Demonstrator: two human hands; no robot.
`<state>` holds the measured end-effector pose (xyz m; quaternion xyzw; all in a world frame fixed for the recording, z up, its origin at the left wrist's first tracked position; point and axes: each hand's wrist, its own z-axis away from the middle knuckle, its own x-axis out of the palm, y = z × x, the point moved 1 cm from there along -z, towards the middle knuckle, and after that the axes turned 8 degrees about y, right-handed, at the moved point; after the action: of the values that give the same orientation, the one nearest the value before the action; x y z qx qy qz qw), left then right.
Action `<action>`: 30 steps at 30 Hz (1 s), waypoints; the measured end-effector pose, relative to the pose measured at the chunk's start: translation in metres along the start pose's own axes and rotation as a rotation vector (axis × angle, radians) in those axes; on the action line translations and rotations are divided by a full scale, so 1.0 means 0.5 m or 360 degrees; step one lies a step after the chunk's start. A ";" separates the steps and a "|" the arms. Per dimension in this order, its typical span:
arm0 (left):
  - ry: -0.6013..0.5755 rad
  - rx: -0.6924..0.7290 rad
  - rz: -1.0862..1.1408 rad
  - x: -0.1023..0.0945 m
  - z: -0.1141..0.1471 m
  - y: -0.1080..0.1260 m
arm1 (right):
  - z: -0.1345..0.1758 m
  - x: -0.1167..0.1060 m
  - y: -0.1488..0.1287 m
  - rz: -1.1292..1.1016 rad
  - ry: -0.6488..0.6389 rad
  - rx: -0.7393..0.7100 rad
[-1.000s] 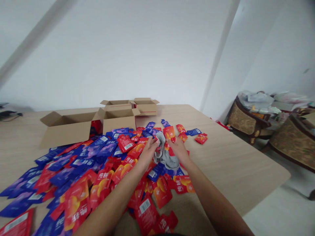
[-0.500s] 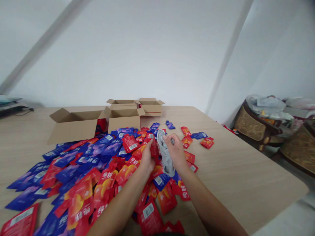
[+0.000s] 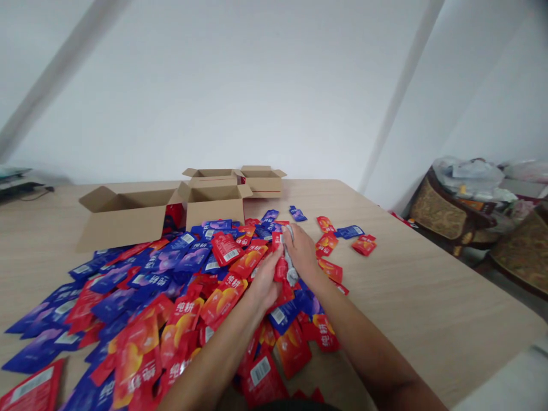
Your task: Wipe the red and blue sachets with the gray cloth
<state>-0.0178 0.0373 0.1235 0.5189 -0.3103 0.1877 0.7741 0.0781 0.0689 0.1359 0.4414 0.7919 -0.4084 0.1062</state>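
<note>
My left hand (image 3: pixel 266 279) is closed on a red pouch (image 3: pixel 280 265), held upright above the pile. Against the pouch's right side, my right hand (image 3: pixel 301 251) presses a crumpled grey cloth (image 3: pixel 291 275), its fingers wrapped over the top. Most of the cloth is hidden between hand and pouch. Beneath and around both hands spreads a heap of red pouches (image 3: pixel 225 297) and blue pouches (image 3: pixel 194 257), many with white barcode labels or printed fruit.
Open cardboard boxes stand behind the pile: a wide one (image 3: pixel 124 225), a middle one (image 3: pixel 214 206) and others farther back (image 3: pixel 262 185). Some loose pouches, such as a blue one (image 3: pixel 350 232), lie right on the wooden table (image 3: pixel 419 297). Chairs (image 3: pixel 445 211) with plastic bags stand at right.
My right hand has brought the grey cloth leftward against the red pouch, and the cloth is now bunched up. My left hand has shifted slightly right and turned the pouch.
</note>
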 end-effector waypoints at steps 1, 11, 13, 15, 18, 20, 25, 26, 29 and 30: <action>0.0031 0.0025 -0.0005 0.000 -0.002 -0.003 | -0.005 -0.002 0.003 -0.0028 -0.0005 0.0022; 0.0434 0.0851 -0.0560 -0.035 -0.020 0.002 | 0.045 0.010 -0.033 -0.0656 0.0198 0.0317; 0.0373 0.0962 -0.0672 -0.030 -0.015 0.002 | 0.031 0.004 -0.024 -0.0484 0.0152 0.0238; 0.0292 0.1012 -0.0827 -0.026 -0.014 0.009 | 0.009 -0.008 -0.004 -0.0260 0.0041 0.0105; 0.0301 0.1107 -0.1082 -0.037 -0.022 0.049 | -0.035 -0.038 0.059 0.0196 -0.0130 0.0010; 0.0385 0.1124 -0.1226 -0.058 -0.037 0.095 | -0.068 -0.066 0.124 0.0555 -0.0224 0.0097; 0.0429 0.1034 -0.1648 -0.122 -0.082 0.214 | -0.117 -0.112 0.292 0.1037 -0.0832 0.0081; 0.0437 0.1027 -0.1669 -0.131 -0.088 0.229 | -0.119 -0.113 0.315 0.1022 -0.0970 0.0035; 0.0483 0.1100 -0.1637 -0.142 -0.091 0.251 | -0.119 -0.101 0.357 0.0943 -0.1238 -0.0079; 0.0504 0.1149 -0.1616 -0.140 -0.088 0.250 | -0.119 -0.095 0.364 0.0933 -0.1304 -0.0110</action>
<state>-0.1337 0.1289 0.1503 0.7951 0.1748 -0.0351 0.5797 0.2604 0.1344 0.0986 0.4449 0.5409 -0.4745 0.5332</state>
